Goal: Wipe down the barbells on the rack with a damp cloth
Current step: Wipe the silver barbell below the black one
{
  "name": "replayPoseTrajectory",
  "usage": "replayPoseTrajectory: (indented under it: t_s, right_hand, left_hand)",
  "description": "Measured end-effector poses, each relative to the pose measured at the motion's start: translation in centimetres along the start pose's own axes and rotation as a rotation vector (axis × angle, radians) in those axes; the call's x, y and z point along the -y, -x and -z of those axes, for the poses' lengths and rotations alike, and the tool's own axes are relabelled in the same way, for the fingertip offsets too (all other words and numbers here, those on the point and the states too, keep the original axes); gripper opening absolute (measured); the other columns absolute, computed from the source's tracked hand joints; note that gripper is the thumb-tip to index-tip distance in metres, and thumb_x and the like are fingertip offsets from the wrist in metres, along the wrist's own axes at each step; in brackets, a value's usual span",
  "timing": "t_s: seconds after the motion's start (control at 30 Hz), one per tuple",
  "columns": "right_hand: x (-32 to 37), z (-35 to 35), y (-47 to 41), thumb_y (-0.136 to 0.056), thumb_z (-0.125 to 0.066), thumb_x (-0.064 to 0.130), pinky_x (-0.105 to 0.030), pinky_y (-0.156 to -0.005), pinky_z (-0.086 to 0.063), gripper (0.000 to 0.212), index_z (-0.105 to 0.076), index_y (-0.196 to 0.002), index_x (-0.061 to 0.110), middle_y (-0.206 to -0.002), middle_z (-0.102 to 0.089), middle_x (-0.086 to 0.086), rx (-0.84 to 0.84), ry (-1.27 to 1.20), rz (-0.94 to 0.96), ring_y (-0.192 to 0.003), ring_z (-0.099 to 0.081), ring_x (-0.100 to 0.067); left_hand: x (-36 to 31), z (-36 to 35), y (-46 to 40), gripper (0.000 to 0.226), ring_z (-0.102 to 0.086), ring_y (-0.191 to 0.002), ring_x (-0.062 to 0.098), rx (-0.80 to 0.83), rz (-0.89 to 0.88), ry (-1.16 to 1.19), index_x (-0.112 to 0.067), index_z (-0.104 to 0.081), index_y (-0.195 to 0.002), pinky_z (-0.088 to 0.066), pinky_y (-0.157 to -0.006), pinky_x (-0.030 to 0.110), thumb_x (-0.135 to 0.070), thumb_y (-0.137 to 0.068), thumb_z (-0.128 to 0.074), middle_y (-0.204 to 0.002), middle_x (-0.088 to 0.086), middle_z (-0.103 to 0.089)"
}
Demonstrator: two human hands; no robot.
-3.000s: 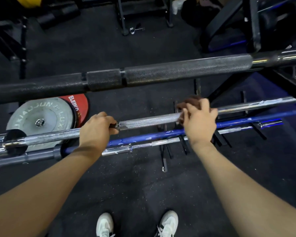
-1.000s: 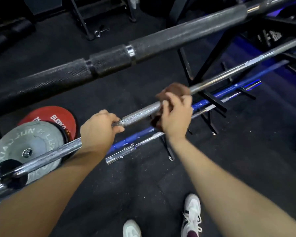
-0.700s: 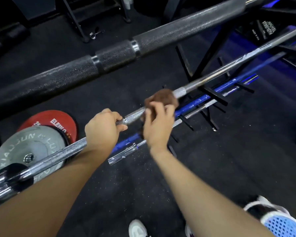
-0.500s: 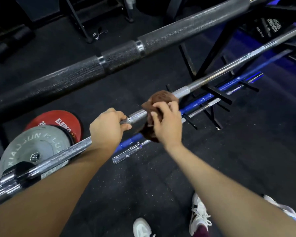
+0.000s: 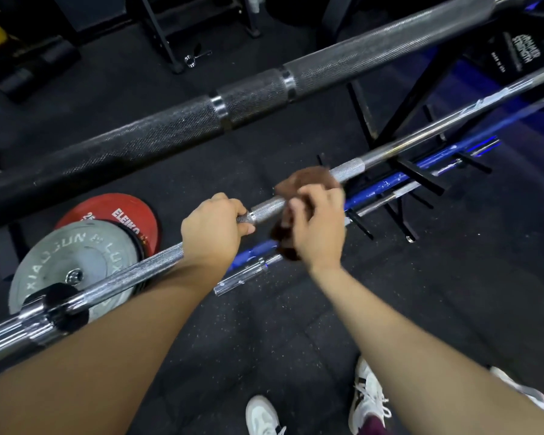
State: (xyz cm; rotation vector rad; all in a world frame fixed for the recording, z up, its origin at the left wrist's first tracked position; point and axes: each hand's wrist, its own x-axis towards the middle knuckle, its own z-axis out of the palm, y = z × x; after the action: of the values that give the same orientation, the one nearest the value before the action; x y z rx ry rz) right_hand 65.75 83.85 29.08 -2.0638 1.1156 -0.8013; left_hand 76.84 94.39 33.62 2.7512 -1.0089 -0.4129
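A chrome barbell (image 5: 352,167) runs from lower left to upper right across the rack. My left hand (image 5: 212,229) grips its knurled shaft from above. Just to the right, my right hand (image 5: 318,227) holds a brown cloth (image 5: 308,182) wrapped over and under the same bar; the bar under the cloth is hidden. A thick black knurled barbell (image 5: 170,124) lies above and farther off. Below the chrome bar lie a blue barbell (image 5: 387,183) and a thin chrome bar (image 5: 245,274).
A grey plate (image 5: 73,259) and a red plate (image 5: 113,211) lean at the left beneath the bars. The black rack frame (image 5: 421,80) and its pegs stand at the right. A spring collar (image 5: 195,58) lies on the black rubber floor. My white shoes (image 5: 368,400) are below.
My right hand slid the cloth leftwards along the chrome bar, close to my left hand, then slightly back to the right. My left hand kept its grip. My feet shifted.
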Motion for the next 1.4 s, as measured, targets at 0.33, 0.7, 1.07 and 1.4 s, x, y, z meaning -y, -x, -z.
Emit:
replayPoseTrajectory:
  t_s: [0.33,0.7,1.07,1.4]
  right_hand:
    - [2.6,0.2,1.5,-0.095,-0.050,0.032,-0.033,-0.063,-0.036,0.017,-0.055,-0.108,0.022,-0.118,-0.043,-0.006,0.271,0.281,0.133,-0.098,-0.042,-0.031]
    - [-4.2,6.6,-9.6,-0.096,-0.046,0.029,-0.037,-0.070,-0.036,0.021,-0.050,-0.116,0.021,-0.128,-0.040,-0.007,0.053,0.438,-0.153,-0.103,-0.046,-0.038]
    - [-4.4,8.7,-14.2,-0.098,-0.045,0.027,-0.039,-0.079,-0.043,0.028,-0.048,-0.122,0.013,-0.127,-0.042,-0.009,0.395,0.714,0.200,-0.110,-0.046,-0.037]
    - [-4.9,10.3,-12.7,-0.098,-0.042,0.027,-0.033,-0.066,-0.036,0.032,-0.045,-0.129,0.019,-0.131,-0.038,-0.003,0.584,0.727,0.391,-0.115,-0.039,-0.034]
  left_hand:
    - [-0.5,-0.2,0.0,0.033,-0.053,-0.106,0.025,0.018,0.028,-0.049,-0.022,-0.064,-0.115,-0.040,-0.078,0.032,-0.035,-0.085,-0.067,-0.111,0.004,-0.055]
    - [-1.5,0.0,0.2,0.026,-0.056,-0.101,0.027,-0.003,0.096,-0.012,-0.018,-0.068,-0.106,-0.041,-0.077,0.033,-0.028,-0.083,-0.071,-0.106,0.005,-0.057]
    - [-3.6,0.9,-0.3,0.010,-0.061,-0.077,0.032,0.026,0.225,-0.130,-0.016,-0.072,-0.087,-0.049,-0.069,0.035,-0.020,-0.078,-0.075,-0.084,0.010,-0.066]
    - [-11.1,0.7,-1.6,0.031,-0.053,-0.107,0.032,-0.002,0.175,-0.100,-0.014,-0.066,-0.113,-0.044,-0.082,0.038,-0.029,-0.086,-0.067,-0.108,0.010,-0.056]
